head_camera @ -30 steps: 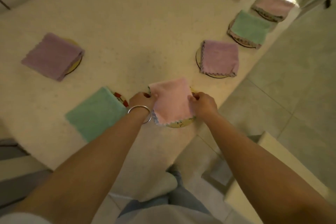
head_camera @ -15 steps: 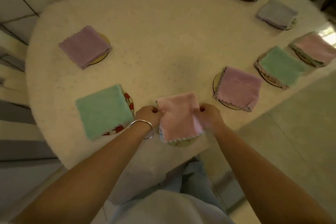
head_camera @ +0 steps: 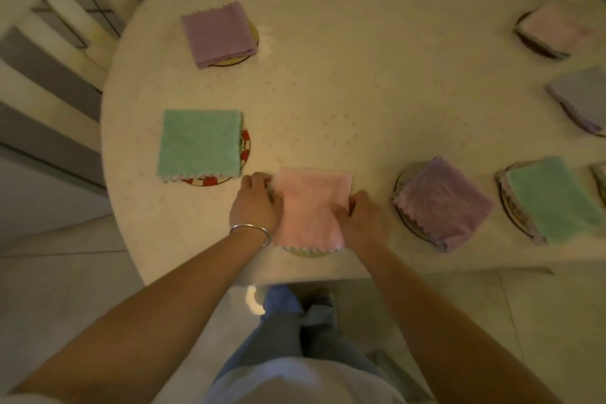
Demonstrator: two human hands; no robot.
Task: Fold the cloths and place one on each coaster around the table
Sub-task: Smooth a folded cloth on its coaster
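Observation:
A folded pink cloth (head_camera: 311,207) lies on a coaster (head_camera: 306,252) near the table's front edge; only the coaster's near rim shows. My left hand (head_camera: 257,202), with a bangle on the wrist, pinches the cloth's left edge. My right hand (head_camera: 360,220) grips its right edge. To the left a green cloth (head_camera: 200,144) covers a red-patterned coaster (head_camera: 244,149). A purple cloth (head_camera: 218,33) sits on a coaster at the back left. To the right lie a purple cloth (head_camera: 442,203) and a green cloth (head_camera: 551,200), each on a coaster.
More folded cloths sit on coasters at the far right: a pale pink one (head_camera: 551,28) and a grey-lilac one (head_camera: 580,95). The white table (head_camera: 344,82) has a rounded left end. A chair back (head_camera: 55,52) stands at the left. My legs are below the table edge.
The view has swung to the left and more squarely over the table. Both hands stay on the pink cloth's side edges, which now lies squarer on its coaster.

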